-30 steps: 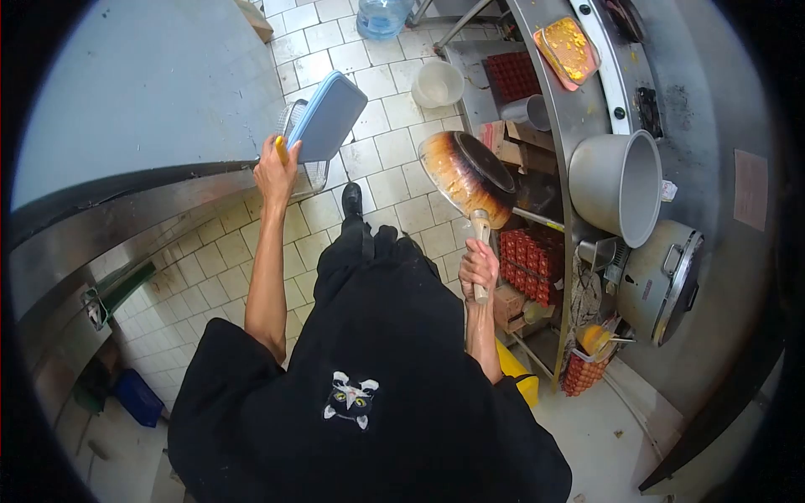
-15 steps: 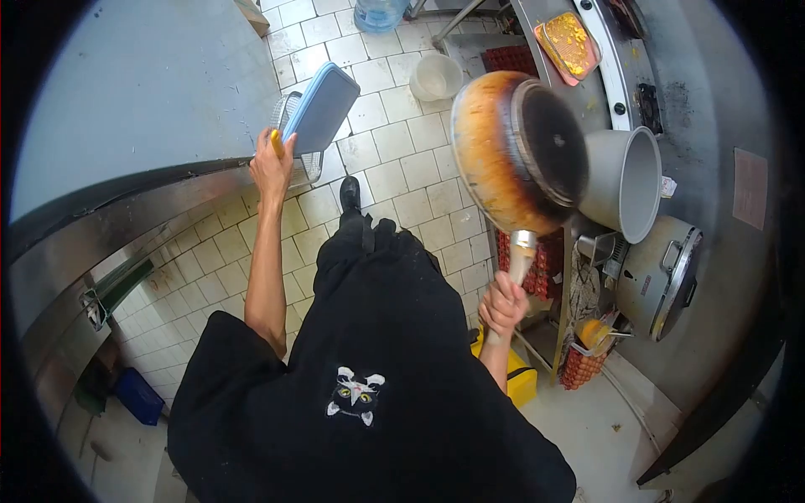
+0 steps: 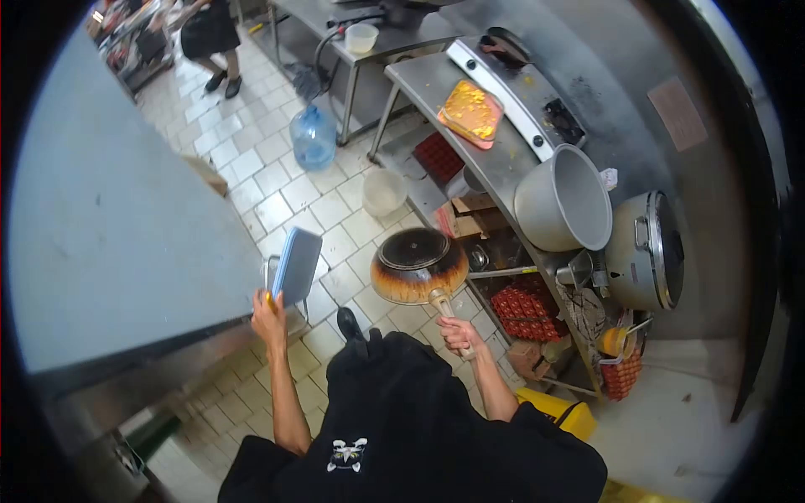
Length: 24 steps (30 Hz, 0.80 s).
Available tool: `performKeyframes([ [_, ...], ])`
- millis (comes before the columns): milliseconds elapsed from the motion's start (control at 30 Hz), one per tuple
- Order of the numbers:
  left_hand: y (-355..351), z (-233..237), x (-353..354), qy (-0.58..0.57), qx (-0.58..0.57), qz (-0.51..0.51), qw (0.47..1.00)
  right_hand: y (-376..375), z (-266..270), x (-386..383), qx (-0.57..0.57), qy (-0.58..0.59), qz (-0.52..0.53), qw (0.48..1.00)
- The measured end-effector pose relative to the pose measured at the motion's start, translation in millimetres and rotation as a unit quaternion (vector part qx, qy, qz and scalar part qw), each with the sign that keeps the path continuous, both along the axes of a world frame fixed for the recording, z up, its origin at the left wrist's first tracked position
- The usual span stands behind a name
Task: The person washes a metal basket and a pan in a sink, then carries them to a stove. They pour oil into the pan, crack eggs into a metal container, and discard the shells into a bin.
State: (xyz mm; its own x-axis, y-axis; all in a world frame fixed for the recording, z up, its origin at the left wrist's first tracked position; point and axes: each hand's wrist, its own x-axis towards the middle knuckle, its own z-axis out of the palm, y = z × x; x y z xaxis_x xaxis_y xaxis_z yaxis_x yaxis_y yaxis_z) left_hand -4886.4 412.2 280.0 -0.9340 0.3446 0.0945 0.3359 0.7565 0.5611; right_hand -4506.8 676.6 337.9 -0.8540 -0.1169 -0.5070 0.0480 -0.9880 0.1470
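Note:
My right hand [image 3: 459, 334] is wrapped round the pale handle of a frying pan [image 3: 418, 261]. The pan's black base faces up toward me, and its side is scorched orange and brown. On the left, my left hand [image 3: 268, 320] closes on a blue-rimmed, grey flat container [image 3: 298, 267], tilted on edge. A small yellow piece [image 3: 270, 300] shows at the fingers, like a handle end. Behind the container, thin metal wire [image 3: 272, 272] shows in part; I cannot tell whether the hand grips it too.
A grey cabinet top [image 3: 126, 251] fills the left. At right, a steel table [image 3: 419, 80] bears a tray of yellow food [image 3: 472, 113], a burner [image 3: 537, 134] and a large pot [image 3: 579, 201]. A water bottle [image 3: 313, 142] and bucket [image 3: 385, 193] stand on the floor. Ahead is another person [image 3: 210, 38].
The view has lifted and shifted forward, bringing the far aisle and another person in. The pan has swung lower and left in view. Both hands keep their holds.

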Motion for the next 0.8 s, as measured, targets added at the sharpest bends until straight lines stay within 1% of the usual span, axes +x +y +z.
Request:
performKeyframes([
  [100,5.9,2.8,-2.7,0.012,-0.020,-0.011,1.000,22.5,63.7,-18.0,0.189,-0.089,0.042,0.977],
  [167,8.4,-2.9,-7.3,0.000,-0.024,-0.027,0.999,40.4,121.2,-37.1,0.336,-0.152,0.031,0.929],
  [233,14.9,-2.5,-12.0,-0.006,-0.022,-0.037,0.999,69.4,165.0,-46.5,0.410,-0.130,-0.018,0.902],
  [300,24.0,1.5,-11.7,-0.009,-0.016,-0.040,0.999,112.1,197.5,-44.4,0.453,-0.133,-0.080,0.878],
  [333,29.3,0.4,-13.8,-0.005,-0.010,-0.038,0.999,135.4,213.8,-41.3,0.511,-0.161,-0.103,0.838],
  [367,32.4,-0.4,-16.5,-0.007,0.000,-0.038,0.999,154.5,242.9,-45.5,0.544,-0.214,-0.124,0.802],
  [433,48.4,-2.4,-22.6,-0.012,0.025,-0.036,0.999,205.3,276.7,-43.8,0.670,-0.266,-0.128,0.681],
  [467,57.0,4.3,-24.6,-0.019,0.040,-0.036,0.998,227.0,296.8,-45.5,0.681,-0.287,-0.137,0.659],
  [500,63.9,0.3,-29.1,-0.005,0.034,-0.038,0.999,250.1,312.4,-47.1,0.691,-0.309,-0.145,0.637],
  [600,90.7,-10.0,-40.0,0.033,0.032,-0.038,0.998,332.8,321.9,-54.6,0.740,-0.306,-0.186,0.569],
  [700,128.9,-3.7,-46.1,0.058,0.042,-0.027,0.997,441.0,293.8,-63.8,0.751,-0.351,-0.234,0.508],
  [800,163.0,-4.2,-57.3,0.096,0.020,-0.006,0.995,529.9,272.7,-57.2,0.752,-0.499,-0.205,0.379],
])
